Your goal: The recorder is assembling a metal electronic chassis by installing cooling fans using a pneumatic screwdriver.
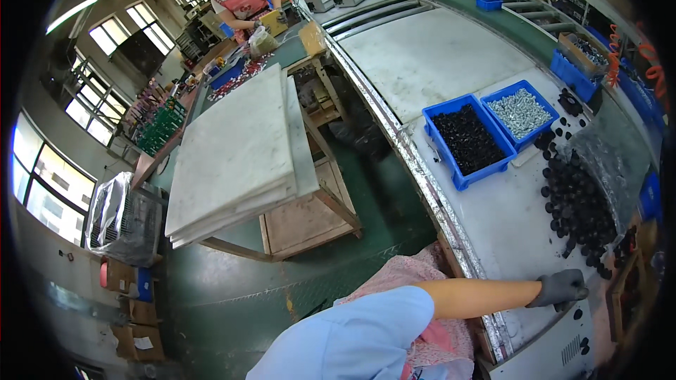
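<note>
Nearest the camera, see a light-blue sleeve, running into a bare forearm and ending in a grey-gloved left hand just beside the near end of the heap of black caps. Note fingers bent inward and close together; cannot tell whether anything sits between them. No sight of the right hand. Directly on the near side of the heap, find a grey-white vented panel, with its top edge under or just beside the glove; cannot tell true contact. Judge as stiff, thin metal, fairly light if only a sheet, heavier if part of a whole casing, with the lower part out of view. Expect a smooth, rather slippery face, hard to break but easy to scratch or dent. Best held by opposite edges, clear of the slots and of the small black ovals, perhaps holes, perhaps loose pieces. As for direction, follow the top edge from a corner close to the heap, slanting nearer and leftward away from it, toward the metal trim of the counter; judge the long axis to run that way, though not certain with so much cut off. Beyond the heap and to its left, note a blue bin of black parts and a blue bin of silver fasteners, side by side.
</note>
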`<act>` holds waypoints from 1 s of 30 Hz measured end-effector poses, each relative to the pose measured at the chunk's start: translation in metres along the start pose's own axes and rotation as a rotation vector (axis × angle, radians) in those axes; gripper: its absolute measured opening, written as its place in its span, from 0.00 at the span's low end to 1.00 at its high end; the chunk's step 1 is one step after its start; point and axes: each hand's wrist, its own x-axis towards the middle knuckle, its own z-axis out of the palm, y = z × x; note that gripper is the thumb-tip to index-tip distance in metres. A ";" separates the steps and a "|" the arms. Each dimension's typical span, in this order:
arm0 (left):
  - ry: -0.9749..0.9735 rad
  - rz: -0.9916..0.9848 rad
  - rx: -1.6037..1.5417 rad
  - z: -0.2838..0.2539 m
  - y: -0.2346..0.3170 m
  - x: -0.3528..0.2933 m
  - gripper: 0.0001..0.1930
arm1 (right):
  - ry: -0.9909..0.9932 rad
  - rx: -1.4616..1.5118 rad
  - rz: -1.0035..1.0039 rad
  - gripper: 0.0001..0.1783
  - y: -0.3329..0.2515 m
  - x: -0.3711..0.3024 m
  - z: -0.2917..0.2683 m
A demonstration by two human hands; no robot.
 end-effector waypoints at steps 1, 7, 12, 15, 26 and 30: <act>-0.007 -0.012 0.015 0.000 0.000 0.000 0.16 | 0.011 0.300 -0.137 0.12 -0.007 0.002 -0.008; -0.009 0.005 0.158 0.015 0.000 -0.003 0.13 | -0.207 1.207 0.946 0.15 -0.032 -0.030 -0.045; -0.017 0.304 0.791 0.062 -0.023 -0.008 0.14 | -0.099 0.679 0.625 0.12 -0.115 -0.075 -0.035; -0.237 0.376 1.214 0.096 -0.056 -0.020 0.16 | -0.026 0.496 0.473 0.11 -0.165 -0.095 -0.014; -0.445 0.328 1.073 0.087 -0.036 -0.057 0.19 | -0.234 0.282 0.222 0.16 -0.160 -0.127 0.004; -0.030 0.051 0.220 0.078 -0.062 -0.029 0.16 | -0.056 0.317 0.321 0.18 -0.206 -0.106 -0.019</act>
